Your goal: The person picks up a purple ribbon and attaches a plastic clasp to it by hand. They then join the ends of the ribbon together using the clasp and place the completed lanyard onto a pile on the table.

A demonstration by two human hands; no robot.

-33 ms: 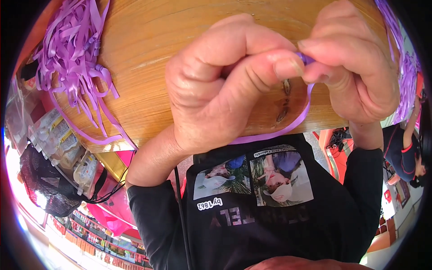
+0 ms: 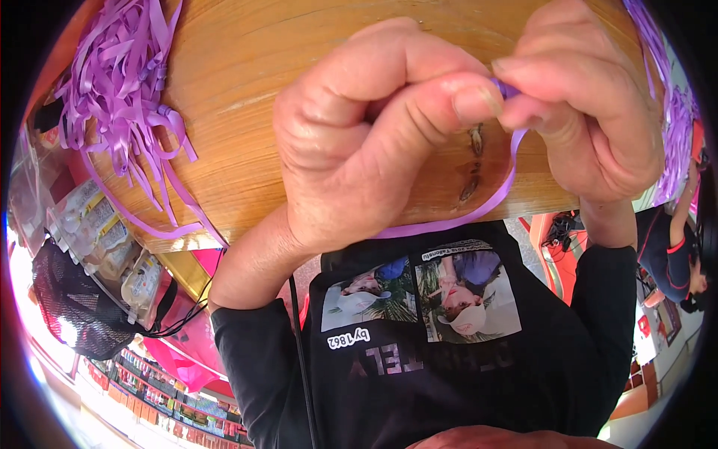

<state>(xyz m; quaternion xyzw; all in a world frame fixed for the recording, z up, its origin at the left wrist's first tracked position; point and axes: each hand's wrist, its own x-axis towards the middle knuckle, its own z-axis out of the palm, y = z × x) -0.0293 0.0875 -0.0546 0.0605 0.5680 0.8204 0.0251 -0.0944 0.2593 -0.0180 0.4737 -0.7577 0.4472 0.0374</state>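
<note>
Above the wooden table, my left hand (image 2: 374, 135) and my right hand (image 2: 587, 105) meet fingertip to fingertip. Both are closed in a pinch on a small dark purple piece (image 2: 506, 89) at the end of a purple ribbon. My left thumb and forefinger cover its left part, and my right fingertips hide its other end. From there the ribbon (image 2: 499, 196) hangs in a loop beneath my right fingers and curves left along the table's near edge, passing behind my left wrist.
A heap of purple ribbons (image 2: 120, 82) with small purple pieces lies on the table (image 2: 232, 90) at left; more ribbons (image 2: 677, 135) hang at far right. Clear packages (image 2: 105, 232) and a black mesh bag (image 2: 78, 303) are at lower left. Another person (image 2: 666, 251) is at right.
My left hand has shifted very slightly up and left. The purple piece between my fingertips sits a little higher and is tilted differently.
</note>
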